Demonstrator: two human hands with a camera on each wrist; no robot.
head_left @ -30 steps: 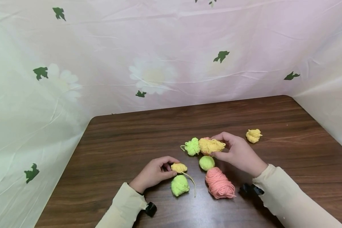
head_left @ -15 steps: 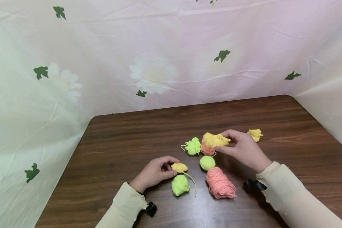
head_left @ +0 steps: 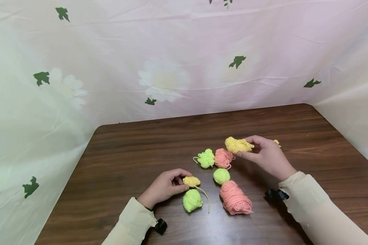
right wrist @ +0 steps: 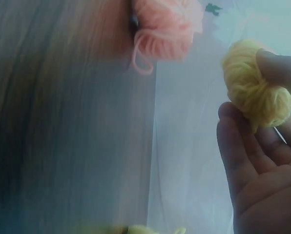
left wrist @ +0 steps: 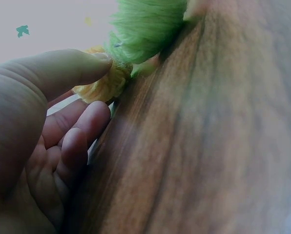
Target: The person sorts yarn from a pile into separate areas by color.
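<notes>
Between thumb and fingers my right hand (head_left: 268,158) holds a yellow yarn bundle (head_left: 238,145) above the table, behind and right of a small coral yarn bundle (head_left: 223,158). The right wrist view shows that yellow yarn (right wrist: 255,85) pinched by the thumb against the fingers. My left hand (head_left: 165,187) pinches a smaller yellow yarn ball (head_left: 191,181), whose loose tail trails onto the table. Just in front of it lies a green yarn ball (head_left: 192,200); in the left wrist view the green yarn (left wrist: 145,29) appears beside the pinched yellow yarn (left wrist: 104,85).
A round green ball (head_left: 221,176) and a large coral skein (head_left: 235,198) lie between the hands. A looped green bundle (head_left: 206,159) touches the small coral one. Another yellow bundle (head_left: 277,143) is mostly hidden behind my right hand. Patterned cloth (head_left: 171,51) hangs around the wooden table (head_left: 135,146).
My right hand has lifted the yellow yarn bundle off the small coral one and carried it right and back, uncovering the coral yarn. My left hand stays in place.
</notes>
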